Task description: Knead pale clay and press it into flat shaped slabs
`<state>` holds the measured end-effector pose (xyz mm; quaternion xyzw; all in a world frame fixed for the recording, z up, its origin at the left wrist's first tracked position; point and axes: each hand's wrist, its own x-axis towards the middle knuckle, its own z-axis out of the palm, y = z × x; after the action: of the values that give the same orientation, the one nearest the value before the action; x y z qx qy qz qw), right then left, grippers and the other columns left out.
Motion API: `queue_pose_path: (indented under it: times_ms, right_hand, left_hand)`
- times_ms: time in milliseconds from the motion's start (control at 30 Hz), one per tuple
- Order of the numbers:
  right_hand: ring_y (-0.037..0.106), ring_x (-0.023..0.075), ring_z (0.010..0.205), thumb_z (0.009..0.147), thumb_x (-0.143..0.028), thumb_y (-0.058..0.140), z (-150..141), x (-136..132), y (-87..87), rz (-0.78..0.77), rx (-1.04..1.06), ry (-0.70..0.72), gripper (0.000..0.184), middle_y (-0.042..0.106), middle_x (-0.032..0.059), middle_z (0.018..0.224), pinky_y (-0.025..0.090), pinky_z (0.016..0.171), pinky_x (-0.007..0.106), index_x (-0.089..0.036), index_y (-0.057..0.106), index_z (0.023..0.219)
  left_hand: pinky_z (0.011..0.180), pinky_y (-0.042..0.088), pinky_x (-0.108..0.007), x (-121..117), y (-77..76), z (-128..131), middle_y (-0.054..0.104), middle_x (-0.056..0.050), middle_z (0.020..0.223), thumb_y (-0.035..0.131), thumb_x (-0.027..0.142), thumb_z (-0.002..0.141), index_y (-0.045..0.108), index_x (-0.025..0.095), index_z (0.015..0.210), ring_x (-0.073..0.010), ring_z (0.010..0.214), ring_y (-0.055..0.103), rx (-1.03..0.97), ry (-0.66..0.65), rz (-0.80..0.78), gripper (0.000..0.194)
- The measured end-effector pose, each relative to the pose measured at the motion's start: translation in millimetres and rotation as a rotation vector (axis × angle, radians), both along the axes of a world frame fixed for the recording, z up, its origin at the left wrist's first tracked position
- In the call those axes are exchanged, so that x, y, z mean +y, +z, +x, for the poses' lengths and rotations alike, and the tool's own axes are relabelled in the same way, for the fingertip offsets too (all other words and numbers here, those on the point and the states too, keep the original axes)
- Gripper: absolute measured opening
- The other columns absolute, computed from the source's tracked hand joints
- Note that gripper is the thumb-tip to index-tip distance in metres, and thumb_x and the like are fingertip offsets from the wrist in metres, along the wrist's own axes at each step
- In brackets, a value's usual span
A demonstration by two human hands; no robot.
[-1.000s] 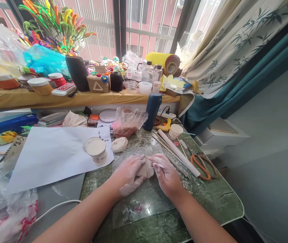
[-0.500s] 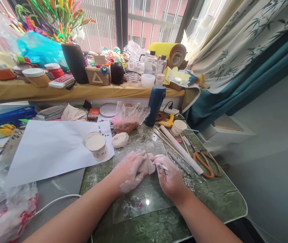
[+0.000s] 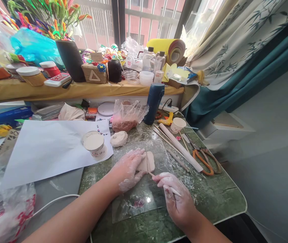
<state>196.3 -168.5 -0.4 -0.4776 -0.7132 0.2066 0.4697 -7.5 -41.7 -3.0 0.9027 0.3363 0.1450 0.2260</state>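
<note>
A flat piece of pale clay (image 3: 151, 162), with a groove running along it, lies on a clear plastic sheet (image 3: 126, 212). My left hand (image 3: 127, 170), dusted white, rests over the clay's left part, fingers stretched out and thumb apart at the near edge. In my closed right hand (image 3: 176, 197) is a thin clay modelling tool (image 3: 175, 191) with a pale end. Its narrow tip reaches the near end of the groove. A rounded lump of white clay (image 3: 119, 138) sits beyond the left hand.
Left stands a paper cup of white powder (image 3: 93, 143) by a white paper sheet (image 3: 50, 148). Right lie a white roller (image 3: 181, 148), thin sticks and orange-handled scissors (image 3: 204, 165). Behind are a blue bottle (image 3: 154, 104), a bag of reddish clay (image 3: 126, 123) and a yellow glue gun (image 3: 166, 119).
My right hand has drawn back toward me and to the right, away from the clay's far side, uncovering the clay and its groove. The left hand stays in place on the clay.
</note>
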Motion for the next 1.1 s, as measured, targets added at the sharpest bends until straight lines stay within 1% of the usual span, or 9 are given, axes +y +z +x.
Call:
queue_pose_path:
  times_ms: [167,233,367,500,600,700,800,900,1100]
  right_hand:
    - [0.067,0.0262,0.107,0.1,-0.018,0.044,-2,-17,-1.9,-0.021,-0.019,0.105,0.021,0.071,0.0082,0.111,0.056,0.092,0.043,-0.029,0.056,0.114]
    - [0.066,0.0267,0.111,0.101,-0.019,0.044,-2,-19,-2.9,-0.012,-0.002,0.103,0.023,0.07,0.0087,0.114,0.055,0.094,0.044,-0.029,0.055,0.118]
    - [0.063,0.027,0.116,0.104,-0.024,0.038,-2,-15,-5.4,0.029,0.159,-0.038,0.024,0.067,0.0101,0.121,0.054,0.096,0.047,-0.028,0.058,0.117]
    - [0.062,0.0261,0.115,0.107,-0.029,0.034,-4,-1,-11.9,-0.022,0.365,-0.222,0.026,0.066,0.0102,0.12,0.053,0.098,0.048,-0.027,0.06,0.11]
    - [0.063,0.0257,0.115,0.107,-0.031,0.034,-4,6,-16.4,-0.076,0.442,-0.291,0.028,0.065,0.0112,0.123,0.052,0.1,0.051,-0.026,0.061,0.111]
    - [0.057,0.0272,0.127,0.106,-0.034,0.038,-3,7,-16.7,-0.114,0.341,-0.237,0.025,0.061,0.0123,0.132,0.047,0.109,0.052,-0.026,0.06,0.116]
    - [0.052,0.0266,0.134,0.105,-0.032,0.04,-4,6,-14.4,-0.126,0.23,-0.161,0.025,0.057,0.0115,0.139,0.043,0.113,0.051,-0.028,0.059,0.121]
    - [0.052,0.0256,0.134,0.106,-0.03,0.039,-6,6,-13.0,-0.142,0.205,-0.175,0.025,0.056,0.0109,0.14,0.044,0.112,0.049,-0.028,0.058,0.122]
    - [0.049,0.0257,0.137,0.106,-0.031,0.038,-8,9,-10.7,-0.191,0.172,-0.217,0.027,0.054,0.0117,0.142,0.041,0.115,0.051,-0.027,0.056,0.125]
  left_hand:
    - [0.12,0.035,-0.055,1,2.6,-1,0.048,-0.015,0.155,0.062,0.035,0.091,0.051,0.018,0.141,-0.0323,0.144,0.043,0.0,-0.012,0.027,0.054]
    - [0.118,0.037,-0.055,2,4.3,-1,0.052,-0.015,0.151,0.064,0.033,0.09,0.051,0.018,0.14,-0.0326,0.141,0.047,-0.029,-0.02,0.048,0.054]
    - [0.114,0.04,-0.053,5,10.2,0,0.058,-0.013,0.143,0.068,0.028,0.085,0.049,0.022,0.14,-0.0313,0.134,0.052,-0.095,-0.041,0.062,0.058]
    - [0.109,0.044,-0.052,9,17.5,3,0.061,-0.012,0.133,0.073,0.026,0.077,0.054,0.022,0.132,-0.0314,0.124,0.056,-0.079,-0.026,-0.002,0.059]
    - [0.11,0.042,-0.055,11,21.3,2,0.057,-0.015,0.138,0.081,0.032,0.069,0.05,0.019,0.138,-0.0359,0.128,0.052,-0.01,0.008,-0.023,0.076]
    - [0.114,0.035,-0.059,13,23.6,0,0.05,-0.017,0.148,0.083,0.043,0.07,0.041,0.02,0.148,-0.0398,0.137,0.044,0.028,-0.027,0.0,0.091]
    - [0.109,0.042,-0.054,15,25.6,0,0.059,-0.015,0.14,0.076,0.04,0.08,0.044,0.021,0.146,-0.0354,0.128,0.053,0.025,-0.087,0.015,0.075]
    - [0.102,0.048,-0.05,17,24.8,2,0.064,-0.014,0.131,0.073,0.039,0.084,0.05,0.02,0.14,-0.0329,0.117,0.059,0.009,-0.127,0.061,0.064]
    - [0.101,0.049,-0.049,18,7.7,5,0.063,-0.015,0.131,0.065,0.044,0.091,0.045,0.022,0.145,-0.0312,0.115,0.06,-0.037,-0.141,0.166,0.062]
